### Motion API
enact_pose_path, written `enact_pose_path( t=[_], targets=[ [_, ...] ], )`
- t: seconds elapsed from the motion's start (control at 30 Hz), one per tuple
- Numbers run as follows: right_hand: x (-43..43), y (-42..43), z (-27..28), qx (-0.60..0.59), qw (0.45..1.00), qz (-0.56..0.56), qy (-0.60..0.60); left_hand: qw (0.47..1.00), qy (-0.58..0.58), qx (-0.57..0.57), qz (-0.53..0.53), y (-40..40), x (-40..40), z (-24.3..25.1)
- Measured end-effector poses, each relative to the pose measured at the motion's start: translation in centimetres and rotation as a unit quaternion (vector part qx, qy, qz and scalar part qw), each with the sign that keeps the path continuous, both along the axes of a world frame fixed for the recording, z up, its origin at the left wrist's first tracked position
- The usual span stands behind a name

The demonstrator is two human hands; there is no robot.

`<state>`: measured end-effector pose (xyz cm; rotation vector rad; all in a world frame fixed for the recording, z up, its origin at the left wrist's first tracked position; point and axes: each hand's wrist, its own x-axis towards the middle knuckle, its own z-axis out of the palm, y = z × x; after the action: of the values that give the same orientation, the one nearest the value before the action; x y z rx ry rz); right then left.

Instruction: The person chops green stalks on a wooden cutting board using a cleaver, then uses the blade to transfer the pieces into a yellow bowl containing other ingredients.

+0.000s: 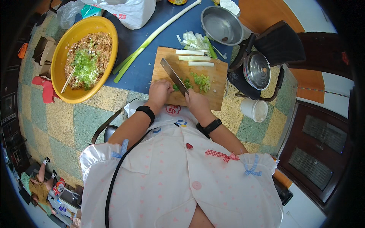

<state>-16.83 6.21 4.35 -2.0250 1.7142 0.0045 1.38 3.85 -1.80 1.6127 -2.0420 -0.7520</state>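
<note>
My right hand (196,103) grips the handle of a kitchen knife (174,76), whose broad blade slants across a wooden cutting board (215,98). On the board, my left hand (160,90) rests with curled fingers over green scallion leaf just left of the blade; what it holds is mostly hidden. Chopped scallion (202,82) lies right of the knife. Several white scallion lengths (194,58) lie along the board's far edge. A large yellow basin (113,61) at the left holds minced filling (98,42) topped with chopped scallion (85,67), with chopsticks (68,79) in it.
A whole scallion (155,35) lies on the blue table (134,77). Scallion peelings (196,41) and a metal bowl (222,25) sit beyond the board. A lidded pot (256,70) stands on a chair at right, near a white bucket (253,110). A person (41,189) is at far lower left.
</note>
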Motion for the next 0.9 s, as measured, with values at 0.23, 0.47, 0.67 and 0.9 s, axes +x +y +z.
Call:
enact_pose_path(
  t=[0.23,0.47,0.67,0.9],
  targets=[
    [2.0,-1.3,-1.0,-0.012,1.0,0.015,-0.003,1.0,-0.02,-0.015,-0.007,0.0,0.0,-0.4],
    [0.6,-1.4,-1.1,-0.068,0.996,-0.038,-0.043,1.0,-0.015,-0.024,-0.001,0.1,0.1,-0.6],
    [0.5,-0.1,-0.1,-0.012,1.0,0.027,-0.008,1.0,-0.018,-0.022,-0.005,0.0,0.3,-0.2],
    [1.1,-0.4,0.1,0.025,1.0,0.017,0.006,0.985,-0.088,-0.126,-0.079,0.8,1.5,-0.2]
  ],
)
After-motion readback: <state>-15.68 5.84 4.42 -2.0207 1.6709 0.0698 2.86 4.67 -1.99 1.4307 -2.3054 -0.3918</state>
